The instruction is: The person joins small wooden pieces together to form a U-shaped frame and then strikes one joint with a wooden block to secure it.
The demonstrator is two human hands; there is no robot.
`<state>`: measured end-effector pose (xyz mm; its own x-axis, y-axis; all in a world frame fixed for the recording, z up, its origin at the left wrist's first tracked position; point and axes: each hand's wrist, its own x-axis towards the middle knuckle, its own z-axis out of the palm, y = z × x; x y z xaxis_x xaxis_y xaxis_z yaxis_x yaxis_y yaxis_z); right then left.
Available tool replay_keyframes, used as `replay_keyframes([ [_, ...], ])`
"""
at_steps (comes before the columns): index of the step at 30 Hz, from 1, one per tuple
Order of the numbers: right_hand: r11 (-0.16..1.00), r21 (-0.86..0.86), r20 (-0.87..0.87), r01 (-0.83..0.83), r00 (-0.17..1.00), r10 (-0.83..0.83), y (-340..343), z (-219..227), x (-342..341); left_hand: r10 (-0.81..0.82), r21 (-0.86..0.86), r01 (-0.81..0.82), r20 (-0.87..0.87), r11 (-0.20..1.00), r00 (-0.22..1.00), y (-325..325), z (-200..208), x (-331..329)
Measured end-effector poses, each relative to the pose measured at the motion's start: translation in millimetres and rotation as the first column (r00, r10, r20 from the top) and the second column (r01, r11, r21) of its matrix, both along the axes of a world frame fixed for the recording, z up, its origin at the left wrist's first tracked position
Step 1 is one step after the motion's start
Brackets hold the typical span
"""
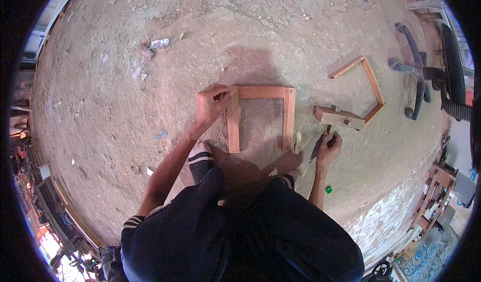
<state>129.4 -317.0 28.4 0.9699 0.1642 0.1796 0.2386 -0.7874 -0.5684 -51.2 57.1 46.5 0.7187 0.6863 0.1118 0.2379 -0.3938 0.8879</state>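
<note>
A three-sided wooden frame (265, 92) lies on the dirt floor in front of my feet, its side toward me lacking a bar. My left hand (209, 102) is closed in a pinch at the frame's far left corner. Whatever sits between those fingertips is too small to make out. Off to the right, my right hand (328, 149) is wrapped round the handle of a wooden mallet (339, 117). The mallet's blocky head is held right of the frame, apart from it.
Beyond the mallet lies another open wooden frame (372, 81). A black chair base (413, 70) stands at the far right. Crumpled litter (159, 44) is at the far left, and a green cap (328, 189) lies near my right forearm. Small stones and scraps dot the floor.
</note>
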Motion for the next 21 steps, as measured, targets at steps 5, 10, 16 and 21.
replay_keyframes([
  [5,1.0,-0.003,0.042,-0.022,0.999,0.022,5,0,3,-0.006,0.03,0.006,-0.001,1.0,1.0,1,-1,1],
  [10,0.993,-0.098,-0.023,-0.059,0.998,0.057,8,7,15,0.004,0.029,-0.004,0.01,1.0,1.0,0,-8,3],
  [16,0.987,-0.147,-0.009,-0.06,0.998,0.059,16,32,16,0.001,0.208,-0.017,0.078,0.978,0.997,-1,-11,3],
  [21,0.998,-0.037,-0.105,-0.045,0.994,0.041,20,54,9,0.0,0.149,-0.013,0.087,0.989,0.996,-2,-4,3],
])
